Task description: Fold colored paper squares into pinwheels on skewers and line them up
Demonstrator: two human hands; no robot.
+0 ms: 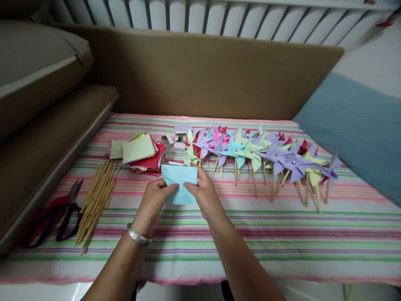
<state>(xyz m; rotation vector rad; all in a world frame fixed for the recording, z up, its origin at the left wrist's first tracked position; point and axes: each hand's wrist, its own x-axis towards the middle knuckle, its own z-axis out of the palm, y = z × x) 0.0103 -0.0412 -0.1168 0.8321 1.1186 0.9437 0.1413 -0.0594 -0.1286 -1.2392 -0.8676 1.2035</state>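
Observation:
A light blue square of paper (pixel 180 173) with crease or cut lines running in from its corners is held up over the striped cloth. My left hand (pixel 156 196) pinches its left side, thumb on the front face. On the right side my right hand (pixel 203 192) grips it the same way, thumb on the front and fingers behind. Just beyond the left hand lies a stack of coloured paper squares (pixel 138 150), pale green on top with red beneath. Past the right hand, many finished paper pinwheels (pixel 250 152) on sticks lie in rows.
Bamboo sticks (pixel 97 200) lie in a bundle at the left, beside black-handled scissors (pixel 67 213) and something red. Small opened boxes (pixel 180 140) stand behind the blue paper. A brown board (pixel 203 75) rises at the back, brown cushions (pixel 46 108) at left, a blue cushion (pixel 354 129) at right.

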